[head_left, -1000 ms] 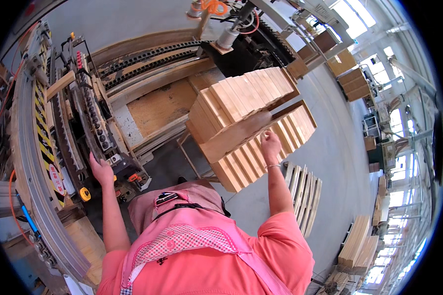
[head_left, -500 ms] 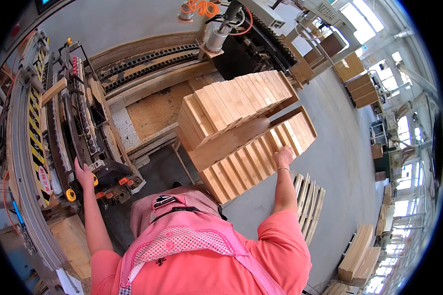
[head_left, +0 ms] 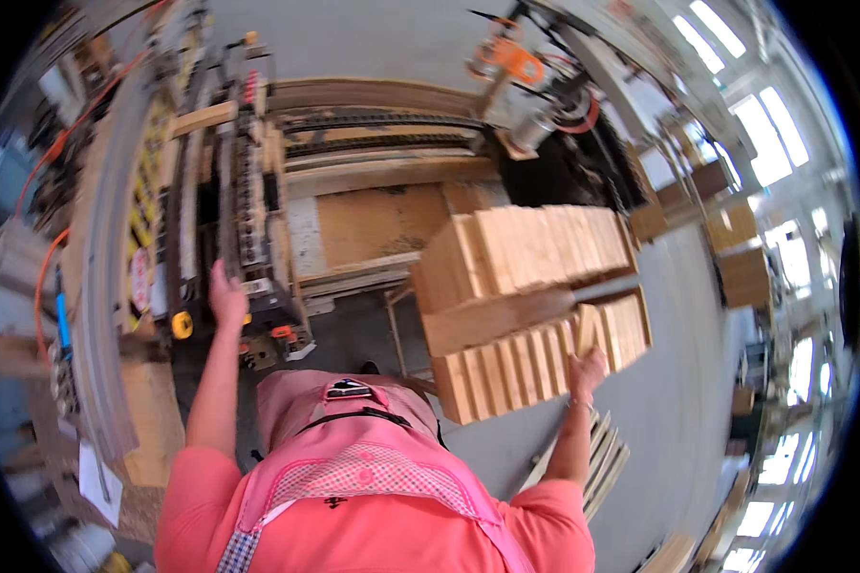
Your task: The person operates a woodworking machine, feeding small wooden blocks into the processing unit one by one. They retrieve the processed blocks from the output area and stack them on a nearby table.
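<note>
At the right, my right hand [head_left: 588, 371] is closed round the near end of a light wooden board [head_left: 587, 329], which stands up a little above its neighbours. That board belongs to a near row of wooden boards [head_left: 506, 368] packed side by side. Behind it stands a second, taller row of boards [head_left: 554, 250]. To the left, my left hand [head_left: 227, 298] rests at the near end of the machine's long dark rail [head_left: 227, 205]. Its fingers look stretched out, somewhat blurred, and nothing shows in them.
A machine frame with chain tracks [head_left: 382, 124] spans the back. Beside it hangs a metal cylinder [head_left: 533, 134] near a coiled orange hose [head_left: 516, 59]. Wooden slats [head_left: 602, 463] lie on the floor at the lower right. A yellow round knob [head_left: 182, 326] sits near my left hand.
The view has turned, so the machine and boards appear farther right. My right hand has raised one board slightly out of the near row. My left hand stays by the rail.
</note>
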The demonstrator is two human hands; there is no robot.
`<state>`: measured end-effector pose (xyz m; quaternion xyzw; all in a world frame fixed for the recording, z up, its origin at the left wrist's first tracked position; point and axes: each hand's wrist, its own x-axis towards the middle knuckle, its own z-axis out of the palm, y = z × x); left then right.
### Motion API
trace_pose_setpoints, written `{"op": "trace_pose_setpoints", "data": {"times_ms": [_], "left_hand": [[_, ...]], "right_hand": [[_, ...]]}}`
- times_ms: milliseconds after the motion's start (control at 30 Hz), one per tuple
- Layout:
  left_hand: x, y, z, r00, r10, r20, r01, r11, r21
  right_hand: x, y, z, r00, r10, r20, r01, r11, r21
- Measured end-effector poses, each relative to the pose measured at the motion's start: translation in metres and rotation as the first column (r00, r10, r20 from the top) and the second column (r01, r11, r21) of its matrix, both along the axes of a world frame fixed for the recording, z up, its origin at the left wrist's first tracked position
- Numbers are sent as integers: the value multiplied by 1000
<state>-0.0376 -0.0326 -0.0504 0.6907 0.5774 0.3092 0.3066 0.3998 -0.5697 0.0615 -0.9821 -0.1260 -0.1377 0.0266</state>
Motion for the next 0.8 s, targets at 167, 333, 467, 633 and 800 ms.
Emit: {"op": "trace_pose_setpoints", "data": {"times_ms": [167,333,467,633,800], "left_hand": [[7,-12,17,1000,8,9,-8,1000,-21],[9,-17,24,999,20,30,-20,1000,0],[7,-17,28,997,47,56,-46,999,-13],[10,-19,36,998,4,56,-2,1000,-23],[6,-23,51,991,39,132,-31,998,-61]], "right_hand": [[-37,95,42,976,207,66,-215,963,161],[-72,248,84,813,583,8,-577,803,149],[-76,398,76,475,880,-26,-859,470,203],[-103,589,58,152,988,-4,-982,152,108],[-162,755,50,-7,999,-36,-1000,-6,21]]}}
